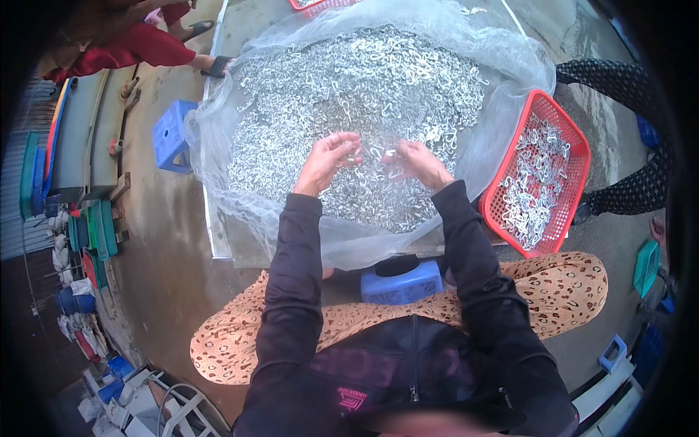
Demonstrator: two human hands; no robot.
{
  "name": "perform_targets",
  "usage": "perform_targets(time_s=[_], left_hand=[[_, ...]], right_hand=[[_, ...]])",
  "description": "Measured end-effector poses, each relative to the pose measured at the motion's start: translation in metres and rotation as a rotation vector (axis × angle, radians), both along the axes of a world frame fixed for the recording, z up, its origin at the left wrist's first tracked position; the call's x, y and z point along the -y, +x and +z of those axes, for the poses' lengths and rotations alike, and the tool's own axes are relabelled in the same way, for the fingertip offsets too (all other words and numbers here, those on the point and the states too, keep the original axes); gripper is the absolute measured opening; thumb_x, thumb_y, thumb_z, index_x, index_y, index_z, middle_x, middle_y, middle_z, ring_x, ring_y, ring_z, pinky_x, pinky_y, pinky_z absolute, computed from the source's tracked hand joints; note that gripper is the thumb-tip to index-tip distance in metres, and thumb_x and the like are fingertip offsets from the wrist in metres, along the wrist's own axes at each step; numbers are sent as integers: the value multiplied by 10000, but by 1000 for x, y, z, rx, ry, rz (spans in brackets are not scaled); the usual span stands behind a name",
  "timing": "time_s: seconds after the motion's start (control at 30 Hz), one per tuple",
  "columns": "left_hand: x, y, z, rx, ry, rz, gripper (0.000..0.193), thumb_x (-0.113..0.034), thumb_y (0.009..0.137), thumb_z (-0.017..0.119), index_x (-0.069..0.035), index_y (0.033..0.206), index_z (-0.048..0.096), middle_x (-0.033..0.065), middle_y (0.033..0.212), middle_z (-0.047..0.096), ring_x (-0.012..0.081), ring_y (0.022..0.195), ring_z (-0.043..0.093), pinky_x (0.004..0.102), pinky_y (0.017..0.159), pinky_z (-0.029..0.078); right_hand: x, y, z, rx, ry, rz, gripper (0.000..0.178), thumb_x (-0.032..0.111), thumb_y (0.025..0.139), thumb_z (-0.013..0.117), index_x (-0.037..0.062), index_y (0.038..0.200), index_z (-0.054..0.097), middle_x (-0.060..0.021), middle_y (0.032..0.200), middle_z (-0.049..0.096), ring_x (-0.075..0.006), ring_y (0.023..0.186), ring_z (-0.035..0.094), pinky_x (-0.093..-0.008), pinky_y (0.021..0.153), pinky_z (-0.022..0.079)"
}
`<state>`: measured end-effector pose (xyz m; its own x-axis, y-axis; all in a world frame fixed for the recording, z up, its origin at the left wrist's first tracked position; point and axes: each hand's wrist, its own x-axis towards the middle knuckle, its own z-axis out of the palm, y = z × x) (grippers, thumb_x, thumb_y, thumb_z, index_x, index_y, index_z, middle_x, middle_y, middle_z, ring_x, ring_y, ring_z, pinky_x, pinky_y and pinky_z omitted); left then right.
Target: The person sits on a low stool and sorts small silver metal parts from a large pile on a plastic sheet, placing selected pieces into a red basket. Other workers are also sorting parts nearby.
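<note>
Spread before me is a wide heap of small silvery, fish-like pieces with paler curled strips among them. It lies on a pale, sheer net sheet with bunched edges. Over the near middle of the heap, my left hand has thumb and fingers pinched together; a small silvery bit shows at the tips, too small to name. Across a narrow gap, my right hand pinches a small pale piece, blurred by motion. Neither hand touches the red basket.
A red perforated basket of whitish curled strips stands at the right. Blue plastic stools sit at the left and near my legs. Other people's legs show at upper left and right. Crates line the left side.
</note>
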<state>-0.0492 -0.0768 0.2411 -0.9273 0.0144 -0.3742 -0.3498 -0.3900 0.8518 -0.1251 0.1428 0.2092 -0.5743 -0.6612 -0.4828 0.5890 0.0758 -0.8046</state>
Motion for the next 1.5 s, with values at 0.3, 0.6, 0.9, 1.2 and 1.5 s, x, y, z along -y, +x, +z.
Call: perform_targets(time_s=[0.3,0.6,0.9,1.2,1.5], left_hand=[[7,0,-14,49,-209,-50,300,-141,894,572,-23,1166,531,69,992,629,160,890,620,361,717,530],[16,3,-74,-96,-1068,36,468,-1,715,668,-58,1166,559,171,1010,636,293,866,638,350,760,512],[-85,11,-110,-473,-1446,-472,374,-175,696,727,-103,1045,614,93,1147,558,312,1139,455,385,878,434],[-32,-9,-85,-251,-1019,-26,192,-228,834,602,-67,909,674,151,795,645,322,784,619,398,695,474],[-19,0,-41,-15,124,31,246,-245,923,553,-77,1100,586,13,824,552,125,707,518,272,615,418]], right_hand=[[-5,4,4,-59,-68,-131,246,265,931,525,36,993,460,-177,938,641,-278,846,649,-441,728,550],[-25,-9,-10,39,-33,-20,419,255,929,532,27,1275,475,-118,976,628,-184,856,631,-318,701,549],[-21,5,-42,734,-892,-358,250,200,948,491,66,1152,541,-149,956,573,-84,520,433,-171,378,353],[-29,9,-28,640,-645,-452,222,203,904,580,110,1098,526,-120,996,554,-101,546,450,-189,413,389],[-40,-7,-33,629,-1040,-340,162,141,818,582,5,905,573,-159,921,584,-260,836,576,-267,552,489]])
